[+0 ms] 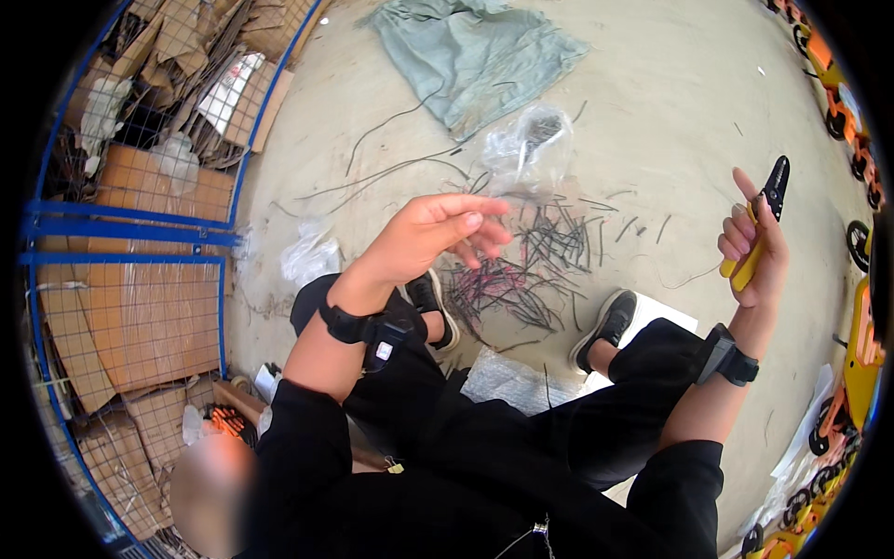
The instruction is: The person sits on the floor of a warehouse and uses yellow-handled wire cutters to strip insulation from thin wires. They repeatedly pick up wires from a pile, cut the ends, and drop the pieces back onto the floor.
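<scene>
Knees bent, sitting low over the floor (652,121), shoes planted either side of a heap of cut wire bits (521,270). Judging by the pose: keeping the stripper (759,224) upright and steady, bringing the next piece squarely into its notch, squeezing gently rather than hard, letting offcuts drop onto the heap and not over the bubble wrap (507,380) lying near the feet.

Right hand (754,252) closing around the yellow grips, black jaws pointing up, index finger lifting free. Left hand (433,238) hovering above the heap, fingers half curled and loosely together; pinching a thin wire or nothing at all, too fine to tell.

Further out: clear bag (531,140) lying beyond the heap, grey sack (470,51) spreading behind it, blue cage (130,228) of cardboard standing off to the left.
</scene>
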A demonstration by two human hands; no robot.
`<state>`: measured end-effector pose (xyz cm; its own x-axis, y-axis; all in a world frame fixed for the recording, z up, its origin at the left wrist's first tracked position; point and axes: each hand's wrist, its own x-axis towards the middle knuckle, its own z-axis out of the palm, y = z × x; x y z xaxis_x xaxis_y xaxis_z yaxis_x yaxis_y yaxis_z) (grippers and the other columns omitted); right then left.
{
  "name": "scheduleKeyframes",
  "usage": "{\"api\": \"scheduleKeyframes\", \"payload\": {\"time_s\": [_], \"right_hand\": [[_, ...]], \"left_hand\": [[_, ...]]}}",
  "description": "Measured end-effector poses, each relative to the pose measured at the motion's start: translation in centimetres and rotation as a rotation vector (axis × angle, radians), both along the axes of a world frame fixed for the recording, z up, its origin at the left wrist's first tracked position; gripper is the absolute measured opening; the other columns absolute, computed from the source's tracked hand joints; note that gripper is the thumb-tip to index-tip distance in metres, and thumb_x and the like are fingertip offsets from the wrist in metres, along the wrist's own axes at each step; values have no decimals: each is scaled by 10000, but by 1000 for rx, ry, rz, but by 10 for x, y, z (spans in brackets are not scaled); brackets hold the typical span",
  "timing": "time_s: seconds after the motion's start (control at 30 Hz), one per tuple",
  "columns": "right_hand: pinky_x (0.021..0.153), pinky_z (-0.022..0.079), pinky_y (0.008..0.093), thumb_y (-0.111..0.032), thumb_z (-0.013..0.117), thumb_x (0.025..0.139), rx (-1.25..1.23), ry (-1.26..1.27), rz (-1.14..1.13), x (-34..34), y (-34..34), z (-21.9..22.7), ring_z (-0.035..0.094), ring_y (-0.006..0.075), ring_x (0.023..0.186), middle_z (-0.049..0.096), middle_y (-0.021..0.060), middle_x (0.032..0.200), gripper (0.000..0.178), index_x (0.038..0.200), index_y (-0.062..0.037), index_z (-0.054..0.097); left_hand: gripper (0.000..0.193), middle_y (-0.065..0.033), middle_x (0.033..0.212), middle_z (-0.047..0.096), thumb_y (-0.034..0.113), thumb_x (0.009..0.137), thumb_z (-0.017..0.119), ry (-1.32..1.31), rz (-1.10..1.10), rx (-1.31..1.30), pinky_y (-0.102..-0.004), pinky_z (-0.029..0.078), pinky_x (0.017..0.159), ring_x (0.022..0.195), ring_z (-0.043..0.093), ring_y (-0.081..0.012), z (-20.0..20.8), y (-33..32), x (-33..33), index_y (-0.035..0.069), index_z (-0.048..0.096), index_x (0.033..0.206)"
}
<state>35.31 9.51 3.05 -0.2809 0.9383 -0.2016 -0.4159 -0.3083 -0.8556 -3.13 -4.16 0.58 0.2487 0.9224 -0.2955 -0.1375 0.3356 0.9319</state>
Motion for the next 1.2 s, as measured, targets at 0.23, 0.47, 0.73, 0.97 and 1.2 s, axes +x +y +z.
{"api": "scheduleKeyframes", "payload": {"time_s": [0.23, 0.47, 0.73, 0.97, 1.2], "right_hand": [[476, 265, 191, -287, 499, 982, -37, -20, 56, -10, -5, 1, 306, 36, 552, 304, -58, 664, 525, 1383, 35, 391], [500, 279, 205, -310, 539, 961, -82, -57, 97, -15, -7, 4, 307, 49, 568, 303, -56, 681, 536, 1363, 27, 431], [512, 314, 216, -298, 564, 946, -90, -29, 129, -11, -9, 8, 346, 55, 576, 361, -45, 683, 528, 1331, 43, 447], [526, 355, 227, -339, 539, 961, -91, 9, 189, -12, -12, 7, 393, 71, 586, 490, 3, 747, 512, 1319, 20, 461], [552, 420, 253, -351, 534, 961, -11, 159, 332, -16, -20, 10, 485, 96, 596, 623, 191, 1099, 524, 1316, 25, 451]], "left_hand": [[398, -179, 1165, 646, 159, 985, 510, -56, 23, 88, -278, 536, 755, 972, 661, -209, 2, 3, 10, -25, 482, 1337], [253, -162, 1049, 689, 52, 907, 461, 173, 88, -89, -271, 535, 651, 789, 682, -174, -30, 38, 4, -27, 616, 1090], [266, -148, 1008, 699, 119, 880, 528, 839, -172, -86, -337, 536, 643, 685, 678, -217, -162, 54, 41, 24, 634, 1105], [436, -183, 1045, 673, 312, 869, 642, 1246, -447, 217, -421, 495, 844, 989, 632, -356, -135, 53, 111, 42, 602, 1208], [558, -86, 1175, 612, 494, 981, 459, 107, -368, -60, -370, 480, 855, 999, 615, -186, -1, 83, 152, 44, 529, 1304]]}}
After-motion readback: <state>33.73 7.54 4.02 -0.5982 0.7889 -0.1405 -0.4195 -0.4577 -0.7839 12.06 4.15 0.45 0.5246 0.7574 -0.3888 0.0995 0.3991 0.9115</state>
